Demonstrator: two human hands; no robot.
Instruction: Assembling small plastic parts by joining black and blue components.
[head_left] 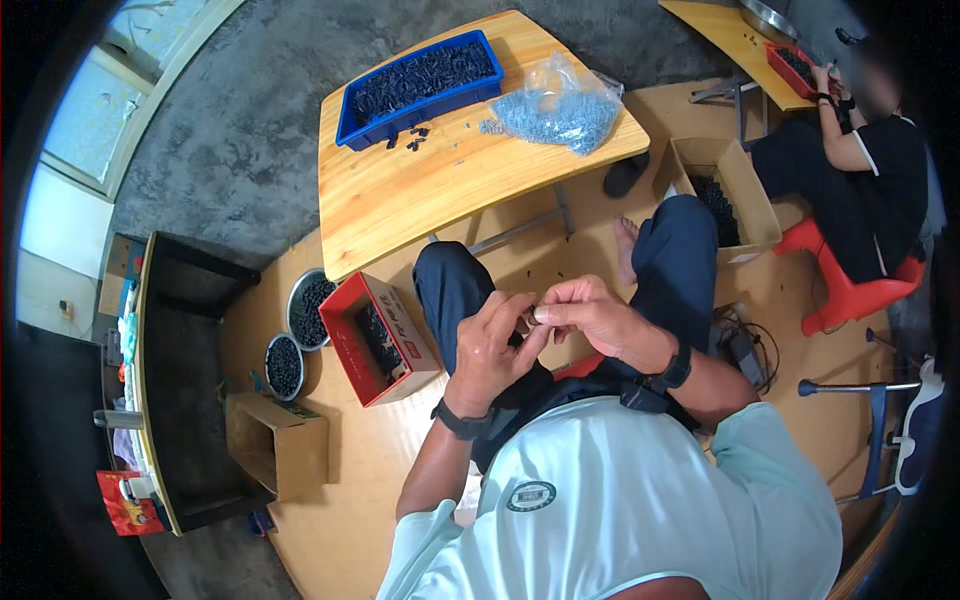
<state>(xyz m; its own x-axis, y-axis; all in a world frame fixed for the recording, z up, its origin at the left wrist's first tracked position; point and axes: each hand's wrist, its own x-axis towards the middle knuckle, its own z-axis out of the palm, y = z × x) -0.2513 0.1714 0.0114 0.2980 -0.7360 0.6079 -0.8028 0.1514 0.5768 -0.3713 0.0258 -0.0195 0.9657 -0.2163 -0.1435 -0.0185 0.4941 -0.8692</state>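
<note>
Work in hand: one small dark piece [532,317]; by judgement, partway through handling and not yet set down.
Blue tray [445,108]: on the wooden table [400,210], heaped with slim black pieces; seemingly plenty left there.
Loose black pieces [417,135]: a few, on the tabletop just outside the near wall of the tray.
Clear bag [568,118]: on the same table, right of the tray; bulky with small blue-grey parts [490,126], some spilled at the left side; far from used up, by judgement.
Red-and-white carton [405,320]: open, beside the left knee [445,268]; dark pieces inside.
Metal bowls [291,312]: two, left of the carton, each well filled with dark pieces.
Cardboard box [755,222]: open, beside the right knee [685,215]; dark pieces inside.
Finished against unfinished: cannot tell; no visible mark of difference among the heaps.
Right hand [600,320]: thumb and forefinger pinched together, with the small dark piece at the tips.
Left hand [487,350]: thumb and forefinger bent toward each other, only a narrow gap between; cannot tell firm hold from light touch.
Position of piece: between the fingertips of both hands, in front of the body, partly hidden; exact shape too small to tell.
</note>
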